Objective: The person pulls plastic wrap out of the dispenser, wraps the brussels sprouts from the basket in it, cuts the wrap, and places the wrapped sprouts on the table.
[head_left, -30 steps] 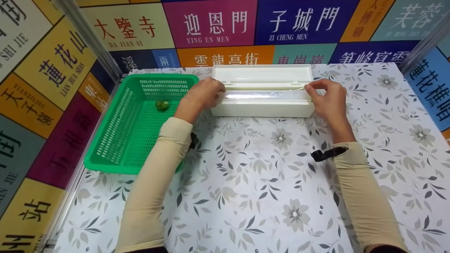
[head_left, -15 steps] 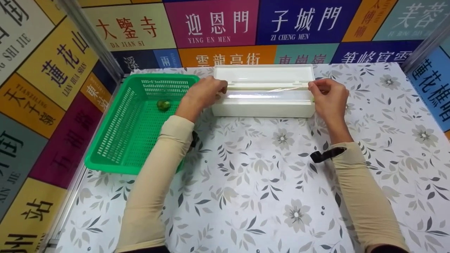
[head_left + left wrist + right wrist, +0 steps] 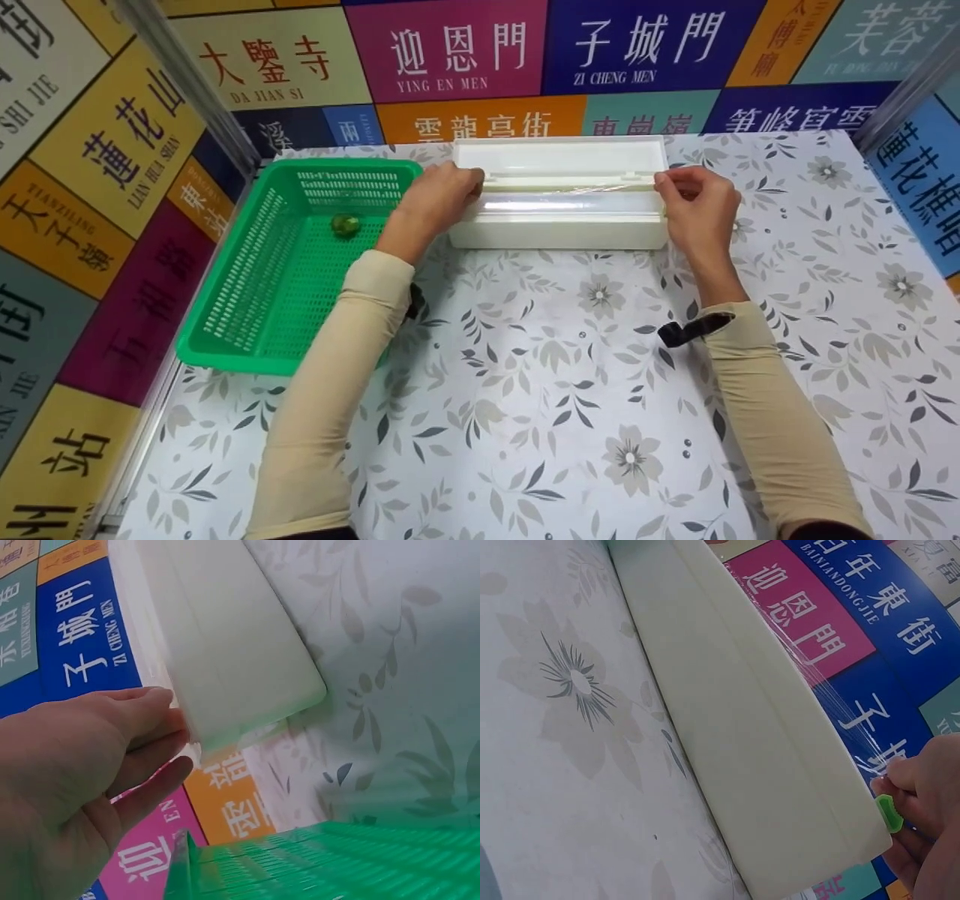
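White box (image 3: 559,235), clear film (image 3: 570,202) pinched by right hand (image 3: 703,208), left hand (image 3: 437,199) at box end, grip unclear

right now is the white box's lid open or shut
Open: the lid leans back along the rear edge of the white box, and clear film shows inside.

Beige sleeves (image 3: 322,382), black wrist straps (image 3: 699,328)

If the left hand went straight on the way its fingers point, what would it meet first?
Probably the left end of the white box. In the left wrist view, the left hand has its fingertips right at the box's edge; depth is unclear, so contact is uncertain.
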